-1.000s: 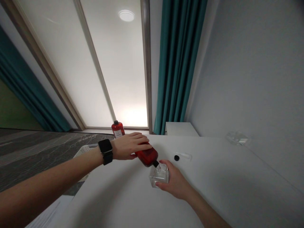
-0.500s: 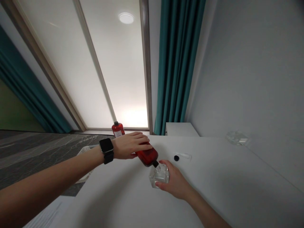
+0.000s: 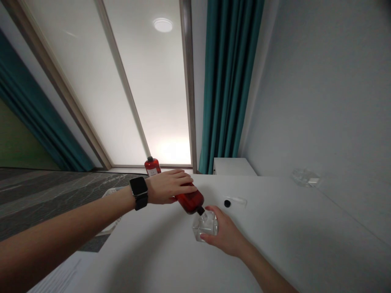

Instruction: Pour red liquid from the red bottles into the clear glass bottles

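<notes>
My left hand (image 3: 171,187), with a black watch on the wrist, is wrapped over a red bottle (image 3: 192,200). The bottle is tilted, its dark neck pointing down to the right at the mouth of a clear glass bottle (image 3: 200,232). My right hand (image 3: 224,232) grips that glass bottle from the right, thumb and fingers on either side. Whether liquid runs between the two is too small to tell. Just beyond my right hand, a black cap (image 3: 227,203) and a clear, slender plastic piece (image 3: 238,201) lie on the white table (image 3: 171,260).
Another red bottle (image 3: 152,167) with a white label stands behind my left hand. A white basket (image 3: 111,191) is partly hidden by my left forearm. Printed paper (image 3: 65,272) lies at the lower left. A clear glass object (image 3: 305,178) sits far right, and a white cabinet (image 3: 233,166) stands behind the table.
</notes>
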A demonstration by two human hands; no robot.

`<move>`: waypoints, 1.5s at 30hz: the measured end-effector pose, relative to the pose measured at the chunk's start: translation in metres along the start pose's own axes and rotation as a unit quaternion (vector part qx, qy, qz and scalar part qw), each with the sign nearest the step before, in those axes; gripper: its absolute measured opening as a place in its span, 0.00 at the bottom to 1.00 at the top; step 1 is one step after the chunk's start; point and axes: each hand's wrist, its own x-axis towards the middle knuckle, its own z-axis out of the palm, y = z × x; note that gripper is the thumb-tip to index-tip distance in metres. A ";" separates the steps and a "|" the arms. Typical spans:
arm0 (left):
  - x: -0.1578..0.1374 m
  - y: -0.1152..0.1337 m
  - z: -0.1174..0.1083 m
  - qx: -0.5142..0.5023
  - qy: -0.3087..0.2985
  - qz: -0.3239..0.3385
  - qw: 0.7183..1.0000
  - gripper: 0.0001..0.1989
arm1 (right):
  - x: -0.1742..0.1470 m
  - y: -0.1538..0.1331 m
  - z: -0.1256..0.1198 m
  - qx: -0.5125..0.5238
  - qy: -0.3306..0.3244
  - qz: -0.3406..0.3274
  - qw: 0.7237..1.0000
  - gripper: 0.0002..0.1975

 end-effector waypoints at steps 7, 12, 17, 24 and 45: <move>0.001 -0.001 -0.001 0.013 -0.005 0.006 1.000 0.31 | 0.000 0.001 0.001 0.004 0.000 0.000 1.000 0.34; 0.003 0.000 -0.002 0.031 -0.017 0.008 0.999 0.31 | -0.001 0.001 0.002 0.004 0.003 0.000 1.000 0.34; 0.004 0.000 -0.002 0.033 -0.011 0.012 0.999 0.29 | 0.000 0.000 0.001 0.004 0.001 0.001 1.000 0.34; 0.003 0.000 -0.003 0.042 -0.022 0.010 0.999 0.33 | -0.001 -0.001 0.001 0.000 0.002 -0.004 1.000 0.33; 0.013 -0.001 -0.012 0.108 -0.045 0.033 0.993 0.32 | -0.001 -0.002 0.000 0.008 -0.003 0.012 1.000 0.33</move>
